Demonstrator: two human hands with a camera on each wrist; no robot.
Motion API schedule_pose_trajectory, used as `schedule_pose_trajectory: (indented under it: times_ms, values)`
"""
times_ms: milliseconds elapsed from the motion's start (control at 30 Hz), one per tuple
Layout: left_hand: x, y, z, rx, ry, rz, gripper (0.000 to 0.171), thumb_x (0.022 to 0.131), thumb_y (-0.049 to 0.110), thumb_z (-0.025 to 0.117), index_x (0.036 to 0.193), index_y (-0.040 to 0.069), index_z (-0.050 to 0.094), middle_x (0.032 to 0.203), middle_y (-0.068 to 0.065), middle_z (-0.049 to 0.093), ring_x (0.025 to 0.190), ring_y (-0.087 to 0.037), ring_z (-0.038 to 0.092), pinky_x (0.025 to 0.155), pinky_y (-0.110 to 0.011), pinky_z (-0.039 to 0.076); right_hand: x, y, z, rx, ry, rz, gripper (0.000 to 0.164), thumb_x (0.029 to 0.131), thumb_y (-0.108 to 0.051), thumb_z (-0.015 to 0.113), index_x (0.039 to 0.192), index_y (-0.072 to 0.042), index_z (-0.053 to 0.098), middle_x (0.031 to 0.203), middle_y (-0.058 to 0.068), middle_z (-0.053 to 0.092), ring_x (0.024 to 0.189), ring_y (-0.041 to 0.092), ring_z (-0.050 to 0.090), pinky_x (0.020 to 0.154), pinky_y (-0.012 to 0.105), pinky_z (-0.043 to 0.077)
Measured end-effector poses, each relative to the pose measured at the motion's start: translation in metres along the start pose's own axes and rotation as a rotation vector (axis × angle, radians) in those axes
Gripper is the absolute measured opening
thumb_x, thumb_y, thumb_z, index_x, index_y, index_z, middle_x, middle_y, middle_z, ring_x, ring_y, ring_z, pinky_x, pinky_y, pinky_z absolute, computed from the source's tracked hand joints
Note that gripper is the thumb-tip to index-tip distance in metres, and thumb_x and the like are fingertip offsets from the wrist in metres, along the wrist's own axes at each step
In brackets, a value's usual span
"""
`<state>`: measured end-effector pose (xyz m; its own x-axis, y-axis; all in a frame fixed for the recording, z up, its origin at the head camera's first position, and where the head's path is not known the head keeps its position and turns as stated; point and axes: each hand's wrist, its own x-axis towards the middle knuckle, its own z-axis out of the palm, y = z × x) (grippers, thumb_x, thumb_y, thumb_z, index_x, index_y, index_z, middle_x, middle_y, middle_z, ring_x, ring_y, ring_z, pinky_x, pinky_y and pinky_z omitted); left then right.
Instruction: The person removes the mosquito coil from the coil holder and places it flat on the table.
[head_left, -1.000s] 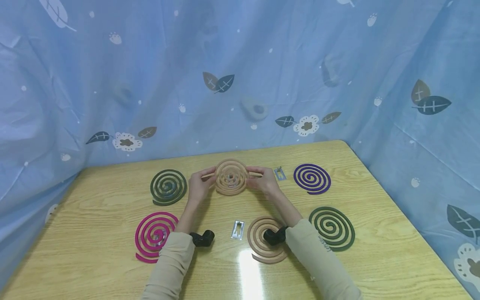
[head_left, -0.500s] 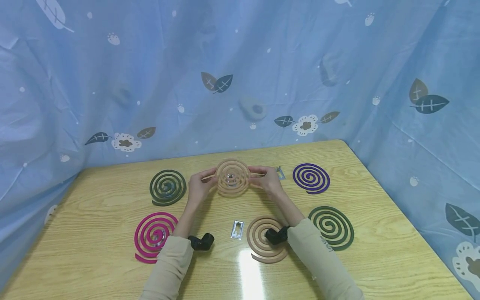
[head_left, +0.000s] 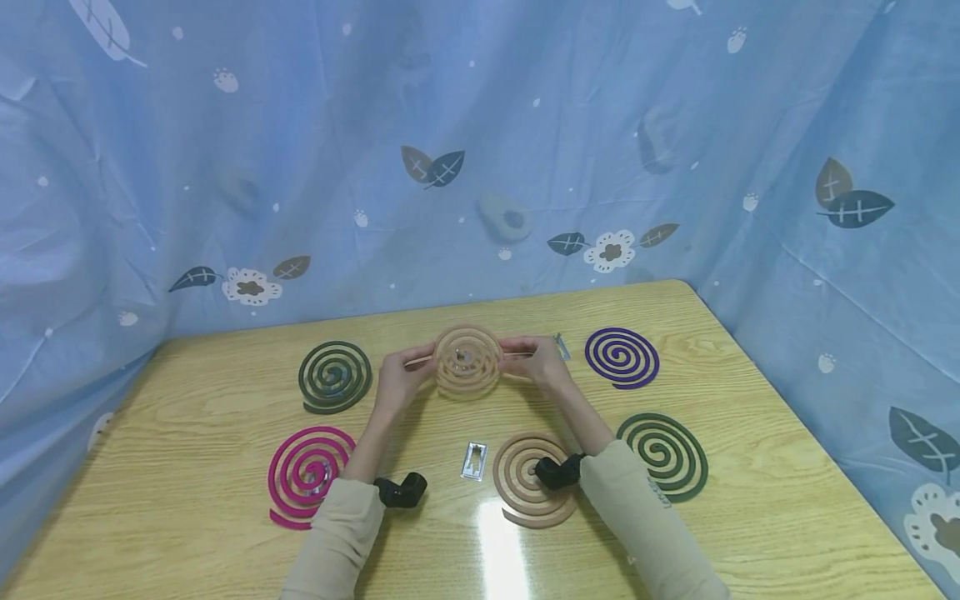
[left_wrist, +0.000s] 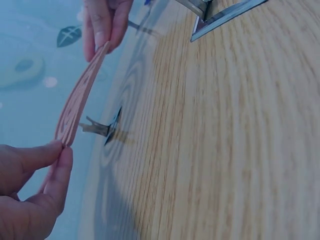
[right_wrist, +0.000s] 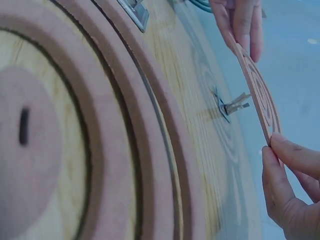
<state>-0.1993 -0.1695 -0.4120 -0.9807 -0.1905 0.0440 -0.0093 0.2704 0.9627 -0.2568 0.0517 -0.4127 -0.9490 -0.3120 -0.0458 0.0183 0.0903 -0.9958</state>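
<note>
A tan mosquito coil (head_left: pixel 468 330) is held flat above the table near its far side. My left hand (head_left: pixel 401 379) pinches its left edge between thumb and fingers, and my right hand (head_left: pixel 542 365) pinches the opposite edge. In the left wrist view the coil (left_wrist: pixel 82 97) appears edge-on, off the tabletop. Beneath it stands a small metal coil stand (left_wrist: pixel 102 127) with upright prongs. The right wrist view shows the same stand (right_wrist: pixel 227 105), its prong tips close to the coil's underside.
A dark green coil (head_left: pixel 302 379) and a pink coil (head_left: pixel 279 454) lie left, with metal stands at their centres. To the right are a purple coil (head_left: pixel 652 358), another green coil (head_left: pixel 701 458) and a tan coil (head_left: pixel 504 479). Loose metal stands (head_left: pixel 474 461) lie in the middle and behind my right hand.
Both hands, still gripping the tan coil, have shifted slightly right and a little toward me. The coils and stands on the table stay where they were.
</note>
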Motion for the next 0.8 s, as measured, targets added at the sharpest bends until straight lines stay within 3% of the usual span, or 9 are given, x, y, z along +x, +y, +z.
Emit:
schedule_pose_trajectory:
  times_ms: [233,500,800]
  values:
    - [-0.003,0.002,-0.001,-0.022,-0.066,-0.025,0.036,0.089,-0.007,0.061,0.125,-0.009,0.057,0.132,-0.025,0.053,0.115,-0.039,0.056,0.098,-0.042,0.049,-0.001,-0.002,-0.005,-0.031,-0.044,0.053,0.042,0.078,0.014,0.07,0.12,0.01,0.06,0.117,0.026,0.062,0.103,0.035,0.063,0.082,0.027,0.058]
    - [-0.004,0.003,-0.001,-0.06,-0.099,-0.037,0.039,0.088,-0.01,0.061,0.127,-0.01,0.054,0.133,-0.027,0.051,0.118,-0.041,0.054,0.099,-0.039,0.049,0.0,-0.004,-0.011,-0.032,-0.081,0.063,0.045,0.078,0.013,0.071,0.121,0.011,0.059,0.114,0.027,0.063,0.097,0.028,0.066,0.074,0.022,0.059]
    - [-0.007,0.005,-0.001,-0.072,-0.138,-0.047,0.042,0.087,-0.011,0.062,0.128,-0.011,0.053,0.132,-0.028,0.051,0.116,-0.04,0.055,0.094,-0.032,0.053,-0.001,-0.003,-0.017,-0.032,-0.115,0.071,0.049,0.075,0.018,0.07,0.122,0.011,0.058,0.116,0.028,0.061,0.093,0.026,0.067,0.077,0.024,0.058]
